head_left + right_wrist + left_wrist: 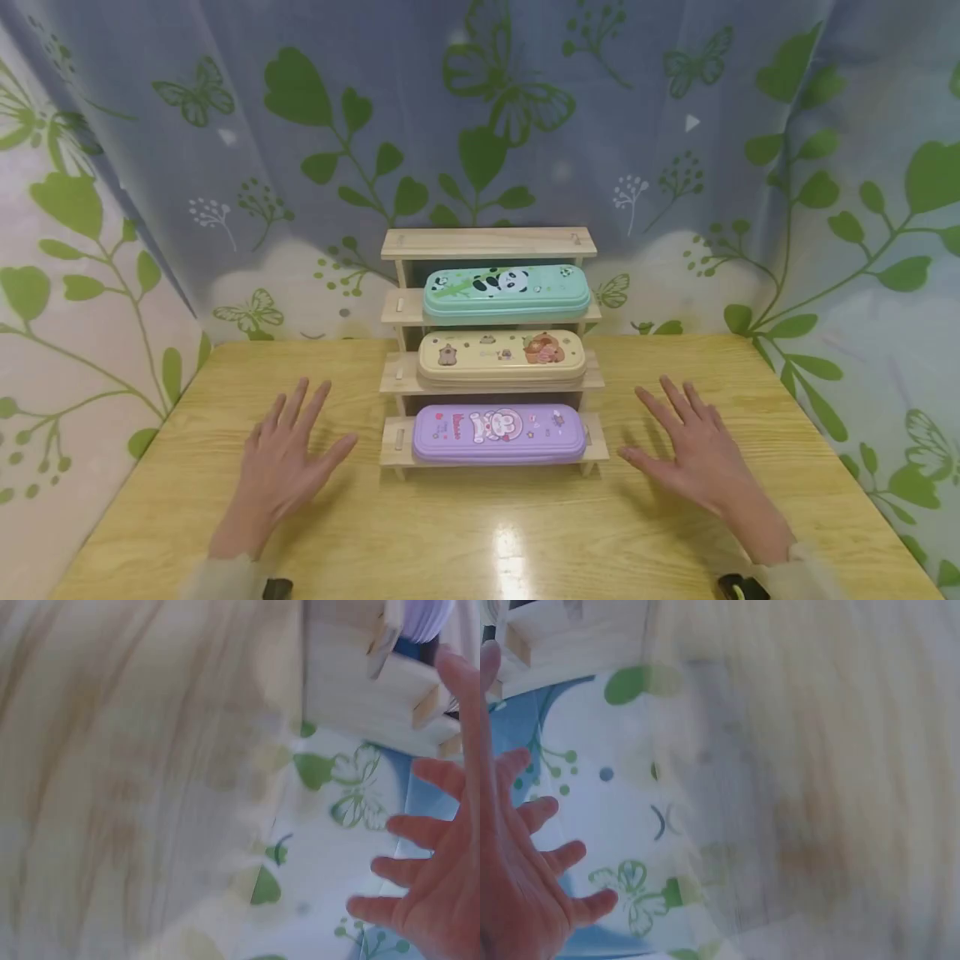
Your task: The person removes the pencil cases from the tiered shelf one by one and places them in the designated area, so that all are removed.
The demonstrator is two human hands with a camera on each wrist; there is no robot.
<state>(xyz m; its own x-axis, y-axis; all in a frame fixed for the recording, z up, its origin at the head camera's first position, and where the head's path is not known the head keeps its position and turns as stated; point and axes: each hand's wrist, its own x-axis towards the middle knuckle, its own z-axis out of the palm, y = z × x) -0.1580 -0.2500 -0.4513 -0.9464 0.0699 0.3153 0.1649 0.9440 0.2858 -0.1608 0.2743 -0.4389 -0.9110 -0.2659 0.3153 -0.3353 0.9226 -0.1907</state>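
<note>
A stepped wooden rack (489,243) stands at the back middle of the table. Its lower steps hold three pencil cases: a green panda case (506,292), a cream case (501,355) and a purple case (498,433) at the bottom. My left hand (288,454) lies flat with fingers spread on the table left of the rack, holding nothing. My right hand (693,450) lies spread the same way on the right. The left hand's fingers (525,847) show in the left wrist view, and the right hand's fingers (427,885) in the right wrist view, both straight.
The wooden table (480,533) runs to a front edge near me. A leaf-and-butterfly curtain (480,125) hangs close behind the rack and at both sides. The rack's top step is bare. Both wrist views are blurred.
</note>
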